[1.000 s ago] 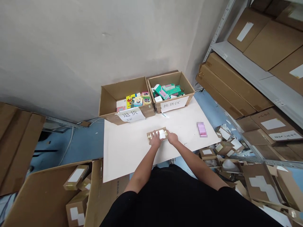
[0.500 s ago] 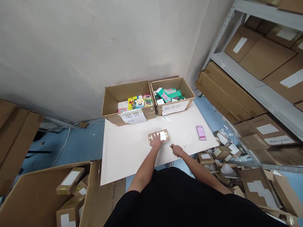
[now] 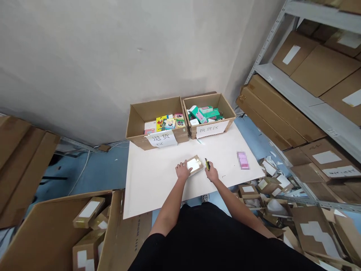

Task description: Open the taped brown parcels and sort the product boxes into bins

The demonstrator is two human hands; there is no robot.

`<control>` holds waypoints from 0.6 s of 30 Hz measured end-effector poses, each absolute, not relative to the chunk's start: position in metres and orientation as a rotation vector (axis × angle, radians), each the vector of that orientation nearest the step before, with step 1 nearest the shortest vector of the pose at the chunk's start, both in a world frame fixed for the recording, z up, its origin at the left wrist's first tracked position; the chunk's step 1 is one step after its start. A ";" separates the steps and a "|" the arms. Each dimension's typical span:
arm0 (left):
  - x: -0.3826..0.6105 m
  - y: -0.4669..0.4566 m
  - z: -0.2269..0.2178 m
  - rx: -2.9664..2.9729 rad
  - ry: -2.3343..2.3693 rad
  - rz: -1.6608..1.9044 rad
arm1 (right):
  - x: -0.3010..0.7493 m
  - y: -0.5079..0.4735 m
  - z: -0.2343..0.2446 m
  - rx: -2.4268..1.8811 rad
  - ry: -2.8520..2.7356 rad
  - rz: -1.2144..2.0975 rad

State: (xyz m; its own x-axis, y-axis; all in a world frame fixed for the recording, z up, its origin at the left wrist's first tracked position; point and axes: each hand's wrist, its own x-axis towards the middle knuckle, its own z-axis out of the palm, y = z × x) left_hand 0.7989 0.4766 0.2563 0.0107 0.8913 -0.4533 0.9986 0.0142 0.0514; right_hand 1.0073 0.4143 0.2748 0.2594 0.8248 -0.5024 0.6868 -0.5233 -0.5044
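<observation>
A small cardboard box [image 3: 199,168] with a white label and shiny tape lies on the white tabletop [image 3: 152,180]. My left hand [image 3: 183,170] grips its left end, thumb along the near side and fingers over the far side. To the right of the box, my right hand [image 3: 212,173] is closed around a yellow-and-black utility knife [image 3: 208,164]. The knife points away from me and stands apart from the box. Whether its blade is out is too small to tell.
At the table's back stand two open cartons with handwritten signs: the left carton [image 3: 135,141] holds colourful packs, the right carton [image 3: 229,114] green boxes. A blurred pink item [image 3: 243,160] lies at right. A large carton [image 3: 42,226] with parcels is at lower left; shelving [image 3: 282,77] stands right.
My left hand has shifted from the top of the box to its left end, and the box is turned. My right hand has raised the utility knife, now pointing away from me.
</observation>
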 end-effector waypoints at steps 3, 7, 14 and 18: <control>0.798 0.471 0.258 1.710 2.040 -0.485 | 0.971 0.404 0.258 -2.332 -1.436 1.159; 0.781 0.462 0.261 1.536 1.964 -0.512 | 0.935 0.405 0.242 -2.327 -1.478 1.180; 0.760 0.454 0.270 1.605 1.947 -0.427 | 0.935 0.467 0.246 -2.293 -1.545 1.088; 0.758 0.475 0.272 2.067 1.616 -0.338 | 0.938 0.463 0.250 -2.303 -1.504 1.066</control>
